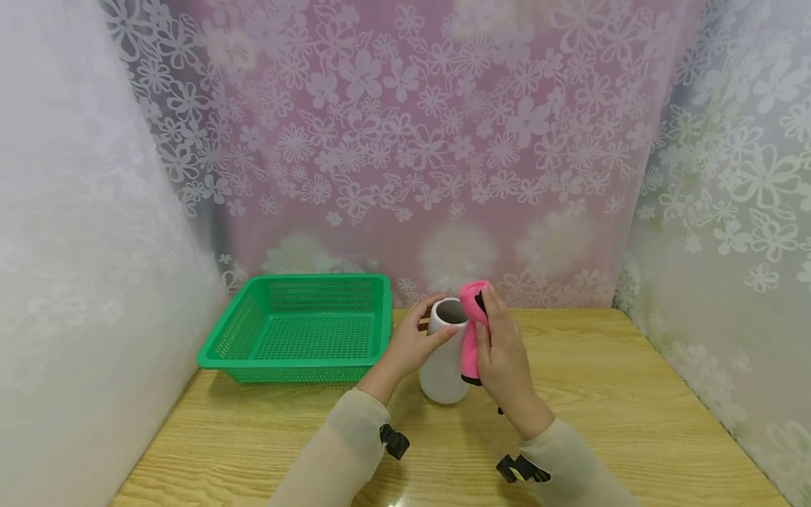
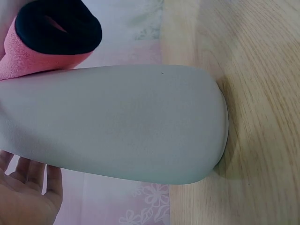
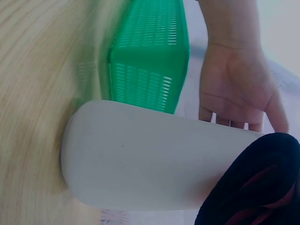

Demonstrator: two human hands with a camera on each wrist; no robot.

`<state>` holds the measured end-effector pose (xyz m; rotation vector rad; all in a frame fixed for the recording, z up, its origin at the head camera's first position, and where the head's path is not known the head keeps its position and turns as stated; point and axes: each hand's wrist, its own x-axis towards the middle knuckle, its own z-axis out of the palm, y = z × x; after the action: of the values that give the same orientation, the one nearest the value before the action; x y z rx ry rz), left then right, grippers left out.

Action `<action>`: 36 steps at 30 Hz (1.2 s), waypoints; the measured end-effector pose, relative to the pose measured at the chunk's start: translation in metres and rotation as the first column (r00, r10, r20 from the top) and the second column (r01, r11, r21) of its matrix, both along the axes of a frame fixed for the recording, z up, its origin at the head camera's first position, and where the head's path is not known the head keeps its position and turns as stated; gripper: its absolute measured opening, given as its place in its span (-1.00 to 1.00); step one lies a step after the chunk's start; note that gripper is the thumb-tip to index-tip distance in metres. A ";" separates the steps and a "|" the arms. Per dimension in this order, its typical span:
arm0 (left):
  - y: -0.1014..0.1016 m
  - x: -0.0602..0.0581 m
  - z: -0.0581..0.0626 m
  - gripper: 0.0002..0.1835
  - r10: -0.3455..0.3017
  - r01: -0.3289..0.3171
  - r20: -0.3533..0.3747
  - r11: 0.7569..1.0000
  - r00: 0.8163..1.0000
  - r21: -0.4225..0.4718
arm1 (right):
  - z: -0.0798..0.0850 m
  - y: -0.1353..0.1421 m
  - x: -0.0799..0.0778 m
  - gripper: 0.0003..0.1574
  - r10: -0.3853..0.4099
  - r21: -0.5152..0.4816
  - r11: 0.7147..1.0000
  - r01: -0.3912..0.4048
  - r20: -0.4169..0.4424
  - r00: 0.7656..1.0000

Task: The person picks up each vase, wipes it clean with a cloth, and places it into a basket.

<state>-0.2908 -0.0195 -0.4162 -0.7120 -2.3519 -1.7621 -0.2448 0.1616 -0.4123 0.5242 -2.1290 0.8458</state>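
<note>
A tall white vase (image 1: 442, 373) with an open top stands upright on the wooden table. My left hand (image 1: 405, 343) holds it near the rim from the left, thumb at the front and fingers round the far side. In my right hand (image 1: 507, 355) is a folded pink cloth (image 1: 469, 346) with black edging, gripped between thumb and fingers and pressed to the vase's right side. The left wrist view shows the smooth vase wall (image 2: 126, 122) and the cloth's black edge (image 2: 86, 28). Most fingertips behind the vase and cloth are hidden.
A green plastic basket (image 1: 294, 364) with perforated sides sits on the table at the left, close to my left hand. Bare wood (image 1: 608, 408) extends to the right. Flowered curtains (image 1: 412, 141) hang behind the table and along both sides.
</note>
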 end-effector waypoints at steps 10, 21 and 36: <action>0.000 0.000 0.002 -0.25 0.012 -0.012 0.006 1.000 1.000 -0.003 | -0.007 -0.004 -0.003 -0.21 -0.019 -0.034 0.999 0.020 0.019 1.000; -0.001 0.001 -0.001 -0.32 0.008 -0.008 0.011 1.000 1.000 -0.005 | -0.015 -0.003 -0.006 -0.28 -0.020 -0.106 0.994 0.037 0.153 0.988; 0.000 0.001 -0.002 -0.26 0.009 -0.009 0.014 1.000 1.000 -0.006 | -0.020 0.000 -0.007 -0.29 0.013 -0.147 0.989 0.032 0.290 0.957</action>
<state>-0.2897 -0.0192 -0.4180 -0.6909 -2.3666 -1.7625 -0.2514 0.1613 -0.4324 0.3255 -2.3040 1.1263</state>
